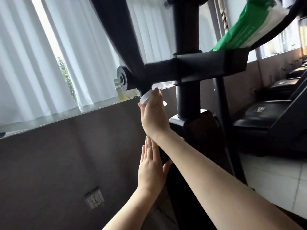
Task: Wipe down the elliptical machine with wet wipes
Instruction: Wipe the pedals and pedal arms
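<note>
Readable text: I am finding none. The treadmill at far right is carrying a small label, too blurred to read. The green and white pack at top right is showing no legible print from this angle.

Task's thing: the elliptical machine is filling the centre of the view, close in front of me. It is matte black throughout, with a thick upright post, a horizontal cross tube and a round end cap at the tube's left end. A swinging bar is slanting down from top left to the cross tube.

Grip, right hand: fingers are curling round a bunched white wet wipe and pressing it against the bar just below the cross tube.

Grip, left hand: fingers are lying straight and together, flat along the left side of the bar lower down, thumb on the near side; it is holding nothing.

Surroundings: white curtains are hanging at far left, a yellowish bottle is standing on the sill behind the end cap, and a wall socket is sitting low on the grey wall.
</note>
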